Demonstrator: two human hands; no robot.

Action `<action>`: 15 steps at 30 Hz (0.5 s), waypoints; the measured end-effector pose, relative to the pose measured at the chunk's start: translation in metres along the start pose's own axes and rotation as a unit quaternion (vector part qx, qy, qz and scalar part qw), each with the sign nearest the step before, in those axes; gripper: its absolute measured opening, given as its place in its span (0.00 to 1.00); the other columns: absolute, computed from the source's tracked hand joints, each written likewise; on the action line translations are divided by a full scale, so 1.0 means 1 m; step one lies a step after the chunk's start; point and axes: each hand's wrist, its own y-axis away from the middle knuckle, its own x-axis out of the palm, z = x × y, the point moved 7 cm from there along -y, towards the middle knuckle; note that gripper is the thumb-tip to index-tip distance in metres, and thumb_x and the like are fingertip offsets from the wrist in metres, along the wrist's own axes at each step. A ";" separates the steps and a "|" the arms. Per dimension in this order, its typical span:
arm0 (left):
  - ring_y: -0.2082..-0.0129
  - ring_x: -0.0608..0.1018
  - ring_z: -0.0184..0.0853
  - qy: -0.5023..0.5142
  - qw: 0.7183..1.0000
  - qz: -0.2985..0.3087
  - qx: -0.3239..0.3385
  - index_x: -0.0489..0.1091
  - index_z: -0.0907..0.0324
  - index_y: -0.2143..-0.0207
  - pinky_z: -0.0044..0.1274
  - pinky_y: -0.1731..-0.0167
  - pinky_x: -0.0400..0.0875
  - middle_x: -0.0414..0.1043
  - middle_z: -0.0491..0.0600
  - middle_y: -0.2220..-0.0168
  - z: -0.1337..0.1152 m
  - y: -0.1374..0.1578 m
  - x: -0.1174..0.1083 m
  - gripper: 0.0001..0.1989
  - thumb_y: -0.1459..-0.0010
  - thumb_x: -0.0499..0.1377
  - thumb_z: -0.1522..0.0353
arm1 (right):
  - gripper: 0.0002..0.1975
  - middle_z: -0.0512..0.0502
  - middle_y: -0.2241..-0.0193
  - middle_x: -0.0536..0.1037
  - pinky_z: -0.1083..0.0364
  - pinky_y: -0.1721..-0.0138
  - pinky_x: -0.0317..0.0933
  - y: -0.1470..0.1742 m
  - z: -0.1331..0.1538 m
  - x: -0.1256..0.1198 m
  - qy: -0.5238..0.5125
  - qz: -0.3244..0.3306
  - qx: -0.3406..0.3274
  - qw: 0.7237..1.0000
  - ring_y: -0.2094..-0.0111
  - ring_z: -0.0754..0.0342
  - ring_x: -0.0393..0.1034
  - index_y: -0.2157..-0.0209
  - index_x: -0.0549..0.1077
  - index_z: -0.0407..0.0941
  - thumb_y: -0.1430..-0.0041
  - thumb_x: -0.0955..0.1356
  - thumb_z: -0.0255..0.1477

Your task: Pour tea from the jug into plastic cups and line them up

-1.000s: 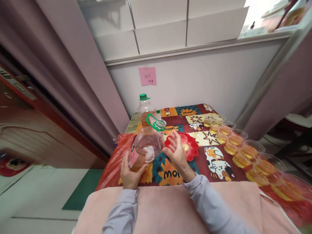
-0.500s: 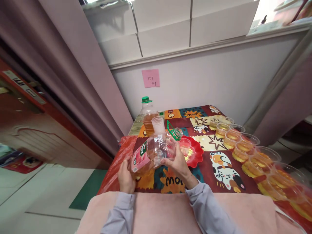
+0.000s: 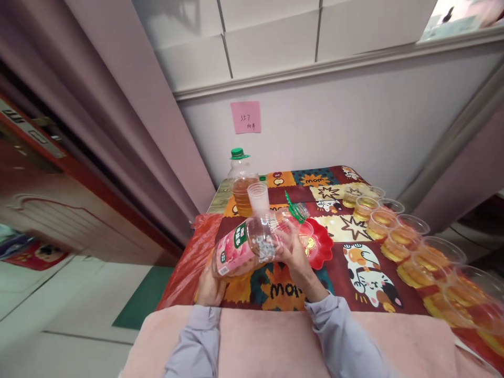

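A large clear plastic bottle (image 3: pixel 236 249) with a pink label and green handle ring lies tilted between my hands, its uncapped mouth pointing right. My left hand (image 3: pixel 211 286) grips the bottom end. Around the shoulder and neck side closes my right hand (image 3: pixel 296 262). Below the mouth sits a clear plastic cup (image 3: pixel 306 230) in a red scalloped dish (image 3: pixel 325 247); the bottle and hand partly cover it. I cannot make out liquid leaving the mouth. Just behind the bottle stands a stack of clear cups (image 3: pixel 258 198).
A second bottle (image 3: pixel 242 191) with a green cap and amber liquid stands at the back left. A loose green cap (image 3: pixel 262 179) lies near it. Several cups of yellow liquid (image 3: pixel 394 244) line the table's right side. A pink cloth (image 3: pixel 268 341) covers the near edge.
The bottle's mouth has swung slightly right over the cup, and the bottle lies a bit flatter. Both hands still hold it. The camera view has shifted a little.
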 end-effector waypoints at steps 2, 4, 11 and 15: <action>0.40 0.81 0.53 0.032 0.999 0.011 -0.014 0.80 0.57 0.42 0.45 0.39 0.76 0.79 0.59 0.38 -0.001 0.001 0.002 0.32 0.43 0.71 0.49 | 0.63 0.33 0.35 0.73 0.37 0.43 0.75 0.003 0.001 0.005 -0.013 0.006 0.000 1.000 0.41 0.34 0.78 0.25 0.53 0.56 0.54 0.81 0.59; 0.38 0.79 0.54 0.060 0.998 0.026 -0.017 0.76 0.55 0.37 0.45 0.39 0.76 0.76 0.58 0.35 -0.004 0.003 0.004 0.36 0.42 0.70 0.48 | 0.62 0.33 0.33 0.72 0.38 0.45 0.77 0.007 0.001 0.011 -0.033 0.013 0.002 0.999 0.41 0.34 0.78 0.24 0.51 0.57 0.52 0.80 0.59; 0.41 0.82 0.54 0.056 0.998 0.012 -0.021 0.70 0.49 0.32 0.45 0.46 0.82 0.75 0.57 0.34 -0.002 0.003 -0.006 0.37 0.39 0.66 0.47 | 0.60 0.36 0.30 0.69 0.40 0.51 0.80 0.011 -0.014 0.024 -0.062 0.025 0.020 0.998 0.40 0.34 0.77 0.23 0.46 0.61 0.47 0.78 0.59; 0.45 0.84 0.53 0.058 0.997 -0.050 -0.011 0.74 0.51 0.35 0.45 0.47 0.82 0.81 0.56 0.42 -0.001 0.002 -0.017 0.34 0.40 0.65 0.49 | 0.61 0.34 0.30 0.68 0.40 0.53 0.81 0.007 -0.026 0.021 -0.051 0.032 0.033 0.998 0.39 0.33 0.77 0.23 0.46 0.59 0.48 0.78 0.60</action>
